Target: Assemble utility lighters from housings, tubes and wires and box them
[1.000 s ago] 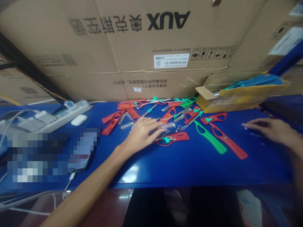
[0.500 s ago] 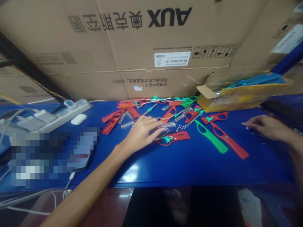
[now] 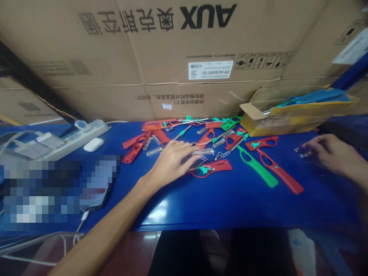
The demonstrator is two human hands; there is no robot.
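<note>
My left hand [image 3: 174, 161] is closed around the end of a clear lighter fuel tank [image 3: 205, 151], which points right from between thumb and fingers. Just below it lies a red lighter casing half [image 3: 220, 165] with a teal trigger and white wire. My right hand [image 3: 330, 151] hovers over the table at the right, its fingers loosely bent and apart, slightly blurred. Small white bits [image 3: 302, 155] lie by its fingertips, too small to name. Between the hands are a green lighter casing [image 3: 261, 172] and a long red lighter casing [image 3: 284, 176].
Several lighter parts, such as a red casing [image 3: 159, 125], are spread along the back. An open yellow-taped box [image 3: 287, 120] stands at back right before a large carton [image 3: 115, 69]. A power strip [image 3: 86, 134], white earbud case [image 3: 93, 144] and phone [image 3: 100, 180] sit left.
My right hand has moved slightly right and up, away from the small white bits, which now show on the table. My left hand keeps its place and its hold on the tank.
</note>
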